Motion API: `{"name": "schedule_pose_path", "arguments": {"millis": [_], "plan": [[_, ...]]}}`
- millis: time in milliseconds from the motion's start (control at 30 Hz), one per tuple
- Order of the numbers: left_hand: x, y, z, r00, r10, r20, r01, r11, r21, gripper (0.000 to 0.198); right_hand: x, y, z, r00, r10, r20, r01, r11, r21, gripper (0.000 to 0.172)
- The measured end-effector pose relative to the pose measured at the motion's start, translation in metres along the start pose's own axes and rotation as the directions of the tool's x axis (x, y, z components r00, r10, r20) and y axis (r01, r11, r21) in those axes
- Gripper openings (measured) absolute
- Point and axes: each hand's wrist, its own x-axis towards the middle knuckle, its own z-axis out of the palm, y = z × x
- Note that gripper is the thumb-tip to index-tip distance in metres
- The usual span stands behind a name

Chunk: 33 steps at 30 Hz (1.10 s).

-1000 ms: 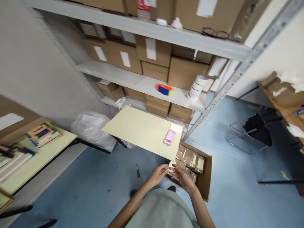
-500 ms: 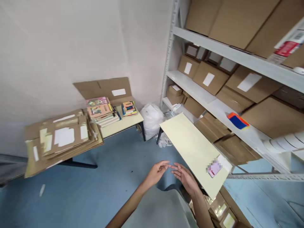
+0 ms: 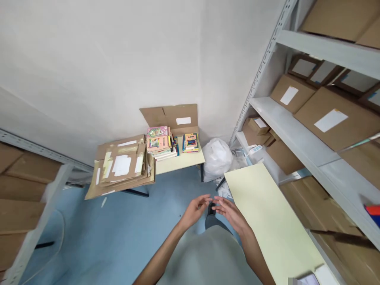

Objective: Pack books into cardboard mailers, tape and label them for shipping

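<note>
My left hand and my right hand are held up in front of my body, fingers loosely stretched and curved toward each other. The fingertips come close together; whether they touch I cannot tell. Both hands are open with nothing in them. Just right of my right hand lies the bare top of a pale yellow table. Farther off, by the wall, a stack of books and a smaller pile of books rest on another pale table.
Flattened cardboard lies left of the books. A white plastic bag fills the corner between the tables. Metal shelving with cardboard boxes runs along the right; another rack stands at left. A phone lies on the near table.
My view has turned left and moved forward, bringing the left rack into sight. The book table now sits farther right in view. My hands keep nearly the same pose.
</note>
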Motion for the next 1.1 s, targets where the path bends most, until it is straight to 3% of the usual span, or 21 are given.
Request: {"name": "schedule_pose_path", "arguments": {"millis": [133, 233, 367, 533, 700, 867, 1000, 1100], "plan": [[0.042, 0.031, -0.004, 0.995, -0.015, -0.102, 0.023, 0.997, 0.071, 0.066, 0.046, -0.046, -0.007, 0.995, 0.017, 0.103, -0.015, 1.000, -0.024, 0.057], [0.069, 0.043, -0.003, 0.987, -0.028, -0.157, 0.041, 0.996, 0.081, 0.064, 0.076, -0.074, -0.015, 0.985, 0.033, 0.170, -0.027, 0.999, -0.038, 0.054], [0.096, 0.042, -0.004, 0.977, -0.063, -0.202, 0.078, 0.995, 0.067, 0.067, 0.108, -0.094, -0.025, 0.975, 0.073, 0.211, -0.062, 0.996, -0.057, 0.054], [0.123, 0.036, -0.012, 0.974, -0.108, -0.200, 0.121, 0.991, 0.056, 0.066, 0.136, -0.102, -0.023, 0.966, 0.126, 0.224, -0.124, 0.992, -0.021, 0.058], [0.165, 0.021, -0.028, 0.989, -0.086, -0.118, 0.094, 0.993, 0.065, 0.063, 0.166, -0.106, -0.016, 0.988, 0.100, 0.120, -0.104, 0.994, 0.019, 0.059], [0.238, -0.007, -0.077, 0.981, -0.083, -0.173, 0.134, 0.941, 0.311, 0.064, 0.185, -0.127, -0.019, 0.999, 0.029, -0.040, -0.029, 0.999, 0.014, 0.062], [0.316, -0.016, -0.134, 0.956, 0.032, -0.291, 0.166, 0.760, 0.628, 0.070, 0.186, -0.144, -0.017, 0.985, -0.040, -0.170, 0.042, 0.999, 0.013, 0.066], [0.367, -0.014, -0.172, 0.958, 0.025, -0.285, 0.211, 0.611, 0.763, 0.075, 0.187, -0.151, -0.007, 0.964, -0.079, -0.254, 0.085, 0.996, 0.015, 0.063]]}}
